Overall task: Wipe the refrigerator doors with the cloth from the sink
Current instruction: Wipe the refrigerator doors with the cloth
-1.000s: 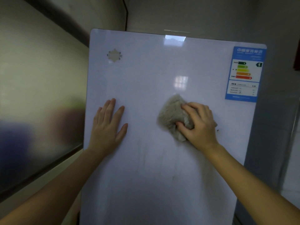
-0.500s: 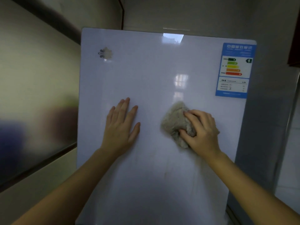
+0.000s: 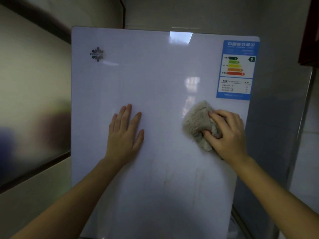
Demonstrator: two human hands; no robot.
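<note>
Head view: looks straight at a glossy white refrigerator door [image 3: 155,75], upright and filling the middle of the picture. Presses the left hand [image 3: 124,135] flat on the door a little left of centre, fingers straight and pointing up, holding nothing. Grips a crumpled beige cloth [image 3: 196,121] in the right hand [image 3: 226,133], fingers and thumb curled over it, and holds it against the door's right half, just below the lower left corner of a blue energy label [image 3: 237,69] stuck in the upper right corner. Leaves most of the cloth bulging out to the left of the fingers. Shows a dark flower-shaped logo [image 3: 97,54] in the door's upper left corner, faint vertical streaks [image 3: 165,180] low on the door between the two forearms, and bright reflections [image 3: 180,37] at the top edge and above the cloth. Has a blurred frosted panel [image 3: 31,100] with a dark frame to the left of the refrigerator and a grey wall [image 3: 276,118] to its right.
</note>
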